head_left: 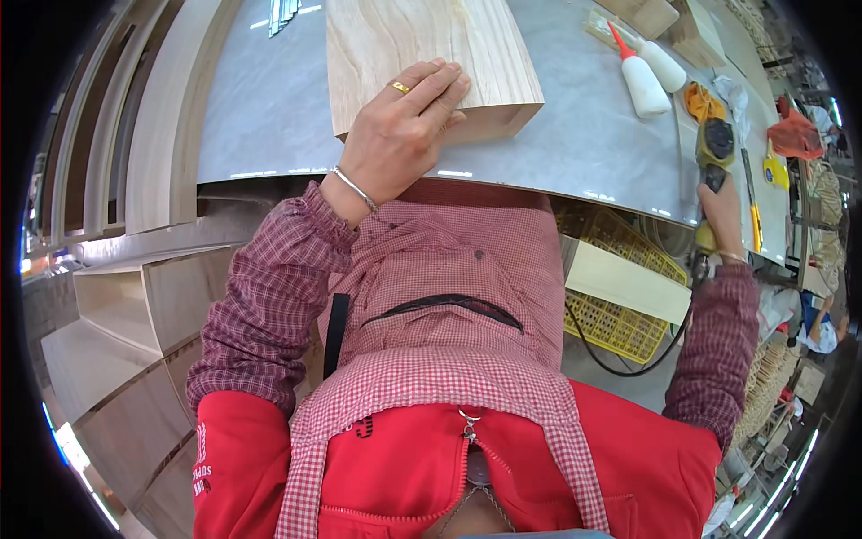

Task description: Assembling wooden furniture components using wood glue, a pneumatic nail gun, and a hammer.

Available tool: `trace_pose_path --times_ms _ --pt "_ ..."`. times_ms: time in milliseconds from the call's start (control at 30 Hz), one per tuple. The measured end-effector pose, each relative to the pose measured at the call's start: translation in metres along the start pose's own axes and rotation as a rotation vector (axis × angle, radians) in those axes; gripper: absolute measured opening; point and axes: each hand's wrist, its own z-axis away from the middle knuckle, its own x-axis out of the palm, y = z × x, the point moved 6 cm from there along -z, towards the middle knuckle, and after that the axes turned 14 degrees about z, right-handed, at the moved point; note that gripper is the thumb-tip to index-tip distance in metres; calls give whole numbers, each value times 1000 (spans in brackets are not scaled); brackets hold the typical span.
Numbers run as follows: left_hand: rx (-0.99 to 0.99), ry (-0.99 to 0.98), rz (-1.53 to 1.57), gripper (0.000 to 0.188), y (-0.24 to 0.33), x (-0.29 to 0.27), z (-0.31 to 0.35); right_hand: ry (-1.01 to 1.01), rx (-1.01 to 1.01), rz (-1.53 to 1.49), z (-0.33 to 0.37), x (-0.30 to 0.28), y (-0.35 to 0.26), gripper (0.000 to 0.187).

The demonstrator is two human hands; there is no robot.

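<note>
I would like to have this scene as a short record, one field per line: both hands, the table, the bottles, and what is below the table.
Left hand: resting on top of a box-shaped wooden piece
Right hand: closed around a dark and yellowish handheld tool
Table: grey, under the wooden piece
Bottles: red-tipped white bottle beside another white bottle, right of the wooden piece
Below table: yellow crate, partly covered by a pale board

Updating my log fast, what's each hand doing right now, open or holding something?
Left hand: open, laid on the wooden piece.
Right hand: closed around the black-and-yellow tool.
</note>
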Motion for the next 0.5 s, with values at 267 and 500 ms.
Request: trace_pose_path --times_ms 267,500 --pt "29 15 2 32 4 2 -6 -276 54 -807 111 -50 -115 16" --pt "69 36 -25 29 7 -1 -10 -560 -155 -857 150 -56 -201 15"
